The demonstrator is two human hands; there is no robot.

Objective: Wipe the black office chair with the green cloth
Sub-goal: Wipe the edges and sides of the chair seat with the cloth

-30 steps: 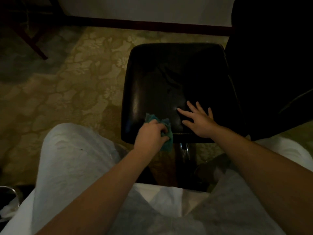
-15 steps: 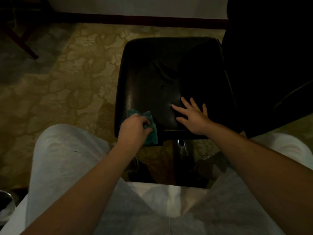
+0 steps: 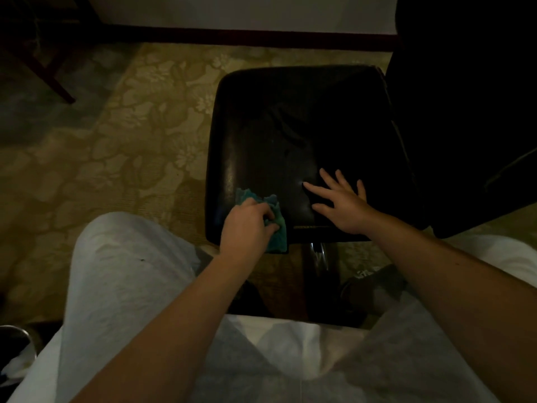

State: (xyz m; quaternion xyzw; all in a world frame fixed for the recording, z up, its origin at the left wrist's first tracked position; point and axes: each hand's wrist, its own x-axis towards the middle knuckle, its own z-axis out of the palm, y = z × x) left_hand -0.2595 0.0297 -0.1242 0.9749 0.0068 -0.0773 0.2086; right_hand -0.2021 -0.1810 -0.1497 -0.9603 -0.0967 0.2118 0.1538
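The black office chair's seat [image 3: 290, 135] fills the middle of the view, its dark backrest [image 3: 465, 112] rising at the right. My left hand [image 3: 247, 228] is closed on the green cloth [image 3: 276, 231], pressing it against the seat's near left edge; part of the cloth hangs over that edge. My right hand [image 3: 343, 205] lies flat on the seat's near right part, fingers spread, holding nothing.
A patterned beige carpet [image 3: 130, 155] covers the floor. Dark wooden furniture legs [image 3: 49, 68] stand at the far left. A dark baseboard [image 3: 247, 39] runs along the wall. My grey-trousered knees [image 3: 122, 271] are just below the seat. A metal bin's rim [image 3: 14, 335] shows bottom left.
My left hand with the cloth slid left along the seat's near edge, then back to the right a little. My right hand stayed flat on the seat.
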